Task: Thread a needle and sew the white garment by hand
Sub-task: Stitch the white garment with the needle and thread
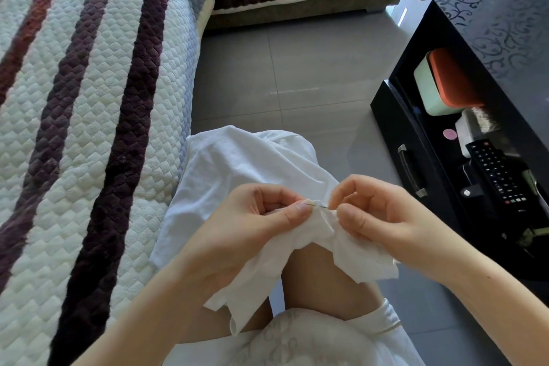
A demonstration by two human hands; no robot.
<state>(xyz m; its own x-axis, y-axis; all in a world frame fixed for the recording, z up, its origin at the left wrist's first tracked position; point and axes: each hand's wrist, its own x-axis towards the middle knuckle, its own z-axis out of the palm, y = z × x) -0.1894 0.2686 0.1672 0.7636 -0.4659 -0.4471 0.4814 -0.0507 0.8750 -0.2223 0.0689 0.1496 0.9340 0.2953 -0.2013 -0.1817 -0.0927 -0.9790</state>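
Note:
The white garment (237, 169) lies draped over my knee, its edge bunched up between both hands. A thin needle (319, 205) pokes through the gathered fold between my fingertips. My left hand (261, 217) pinches the cloth with thumb and forefinger at the needle's left end. My right hand (383, 214) pinches the needle's right end against the fabric. I cannot make out any thread.
A quilted sofa cover (89, 98) with dark stripes runs along my left. To my right stands a black low table (490, 38) with an open drawer holding a remote control (499, 175) and an orange-lidded box (439, 83). Grey tiled floor (297, 68) lies ahead.

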